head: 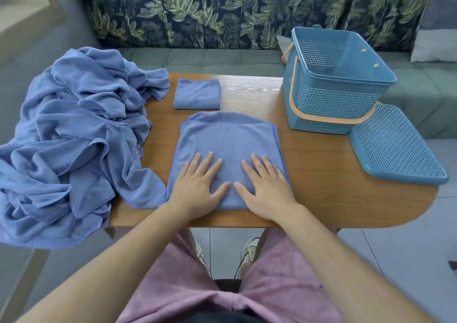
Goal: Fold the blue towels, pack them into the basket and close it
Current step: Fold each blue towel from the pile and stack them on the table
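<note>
A half-folded blue towel (228,139) lies flat in the middle of the wooden table (321,174). My left hand (197,186) and my right hand (264,186) rest palm down on its near part, fingers spread, side by side. A small folded blue towel (197,94) lies just behind it. A big heap of loose blue towels (74,137) covers the table's left end and hangs over the edge. The blue lattice basket (331,100) with an orange handle stands open at the back right. Its blue lid (395,147) lies flat beside it at the right edge.
A green sofa seat (210,60) with leaf-print back cushions runs behind the table. A grey cushion (435,43) sits at the far right. My legs in pink shorts and my shoes are under the near table edge, on a tiled floor.
</note>
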A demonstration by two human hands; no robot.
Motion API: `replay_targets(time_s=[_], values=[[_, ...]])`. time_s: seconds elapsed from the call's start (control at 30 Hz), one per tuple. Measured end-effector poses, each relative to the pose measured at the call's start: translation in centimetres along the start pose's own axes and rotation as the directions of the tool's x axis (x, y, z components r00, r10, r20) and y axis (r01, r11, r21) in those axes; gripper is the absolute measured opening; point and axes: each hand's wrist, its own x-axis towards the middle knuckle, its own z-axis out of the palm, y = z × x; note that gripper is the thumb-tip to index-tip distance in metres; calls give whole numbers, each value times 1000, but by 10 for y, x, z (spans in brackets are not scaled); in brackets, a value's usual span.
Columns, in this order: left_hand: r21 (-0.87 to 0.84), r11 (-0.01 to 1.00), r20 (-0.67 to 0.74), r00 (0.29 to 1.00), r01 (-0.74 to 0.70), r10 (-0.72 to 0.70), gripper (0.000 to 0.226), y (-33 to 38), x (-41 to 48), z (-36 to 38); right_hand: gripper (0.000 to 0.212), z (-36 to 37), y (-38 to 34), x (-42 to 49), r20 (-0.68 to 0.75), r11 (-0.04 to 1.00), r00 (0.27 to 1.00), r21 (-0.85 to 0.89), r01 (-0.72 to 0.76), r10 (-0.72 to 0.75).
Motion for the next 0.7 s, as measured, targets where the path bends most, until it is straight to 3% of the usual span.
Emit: replay_targets(time_s=[0.2,0.3,0.47,0.53,0.6,0.63,0.7], values=[[-23,1000,-58,998,-12,11,69,1,25,-13,63,-10,3,20,-112,999,994,51,4,2],[-16,1000,26,1000,17,-17,64,5,72,-12,61,-14,1,64,-75,999,997,30,24,-22],[-14,999,82,996,31,-30,80,6,64,2,62,1,6,67,-32,998,999,56,30,-29],[-8,999,22,999,38,-38,82,8,53,6,60,8,11,61,-156,992,985,92,89,-74],[22,1000,-88,996,9,-7,69,9,64,6,52,4,21,77,-367,990,928,97,105,-62],[42,999,-138,990,-7,13,60,10,76,6,45,-1,28,89,-449,996,893,73,45,-7],[36,999,-186,982,-36,42,46,15,105,1,33,-14,41,114,-481,987,862,63,-149,161]])
